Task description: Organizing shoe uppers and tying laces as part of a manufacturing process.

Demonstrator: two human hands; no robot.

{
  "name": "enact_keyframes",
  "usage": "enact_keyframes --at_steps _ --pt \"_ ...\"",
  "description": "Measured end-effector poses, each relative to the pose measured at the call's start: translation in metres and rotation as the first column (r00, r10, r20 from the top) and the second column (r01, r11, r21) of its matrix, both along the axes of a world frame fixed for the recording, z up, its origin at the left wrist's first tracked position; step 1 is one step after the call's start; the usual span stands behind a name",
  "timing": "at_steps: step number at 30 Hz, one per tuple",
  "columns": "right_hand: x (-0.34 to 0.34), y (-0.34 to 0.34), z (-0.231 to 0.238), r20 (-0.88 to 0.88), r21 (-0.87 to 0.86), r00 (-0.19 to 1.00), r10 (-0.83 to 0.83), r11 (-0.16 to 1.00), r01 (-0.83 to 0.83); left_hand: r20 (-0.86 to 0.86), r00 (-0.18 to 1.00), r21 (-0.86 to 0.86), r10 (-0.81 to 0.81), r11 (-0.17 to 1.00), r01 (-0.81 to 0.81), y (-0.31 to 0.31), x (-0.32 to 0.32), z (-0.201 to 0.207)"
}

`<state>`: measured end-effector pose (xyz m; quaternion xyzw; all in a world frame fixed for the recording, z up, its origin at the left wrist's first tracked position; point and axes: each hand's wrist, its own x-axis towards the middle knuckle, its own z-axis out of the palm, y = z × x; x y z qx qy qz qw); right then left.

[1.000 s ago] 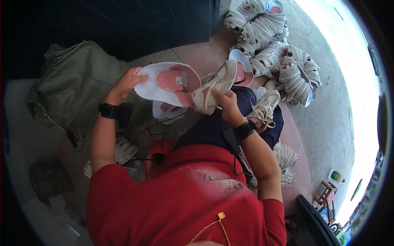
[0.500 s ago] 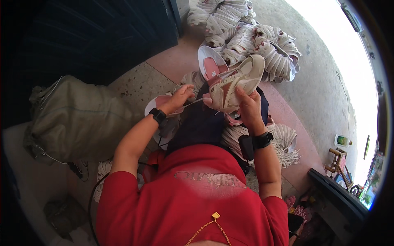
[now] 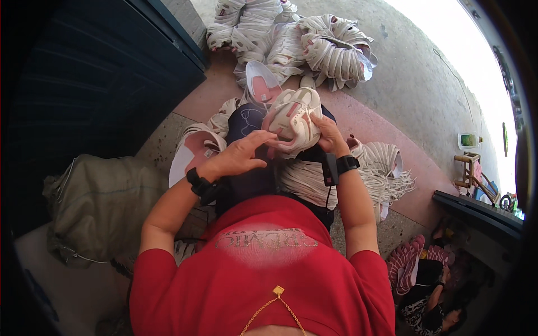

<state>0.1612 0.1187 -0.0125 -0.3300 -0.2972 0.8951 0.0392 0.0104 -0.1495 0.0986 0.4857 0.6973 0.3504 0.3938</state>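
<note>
A beige and white shoe upper [image 3: 300,120] with pink panels and white lacing is held above my lap. My right hand [image 3: 330,136] grips its right side, thumb on top. At its left edge is my left hand [image 3: 238,155], fingers stretched out and thumb apart, the fingertips at the pink lining. Whether they press on it I cannot tell. A thin white lace [image 3: 250,119] trails over my dark trouser leg beyond the left hand. Another upper with a pink inside [image 3: 261,89] lies just past the held one.
Bundles of stacked uppers [image 3: 336,56] lie on the floor ahead; more loose-laced uppers [image 3: 386,168] are right of my lap. A stuffed olive sack [image 3: 106,204] stands at left, by a dark door [image 3: 106,73]. Another person [image 3: 431,302] sits at lower right near pink uppers [image 3: 404,263].
My left hand has let go of the stretched lace and come to the upper's edge. The upper has turned in my right hand and come lower. The view has shifted.
</note>
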Motion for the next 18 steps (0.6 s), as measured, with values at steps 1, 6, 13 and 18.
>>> enact_keyframes --at_steps 1,6,13,18 --pt "-0.007 0.005 -0.004 0.009 0.014 1.000 -0.013 1.000 0.013 -0.117 0.991 0.044 -0.068 0.996 0.073 0.017 0.013 -0.013" --pt "0.020 -0.005 -0.023 0.233 0.006 0.947 -0.219 0.975 0.223 -0.237 0.971 0.074 0.020 0.997 -0.002 0.049 0.000 -0.059" --pt "0.030 -0.063 -0.074 0.465 -0.189 0.885 -0.010 0.976 0.111 0.160 0.983 -0.008 0.086 0.996 -0.086 0.044 0.007 -0.044" --pt "0.035 -0.057 -0.058 -0.032 -0.248 0.990 -0.141 0.960 0.129 -0.339 0.938 0.064 -0.074 0.993 0.101 0.046 0.027 -0.062"
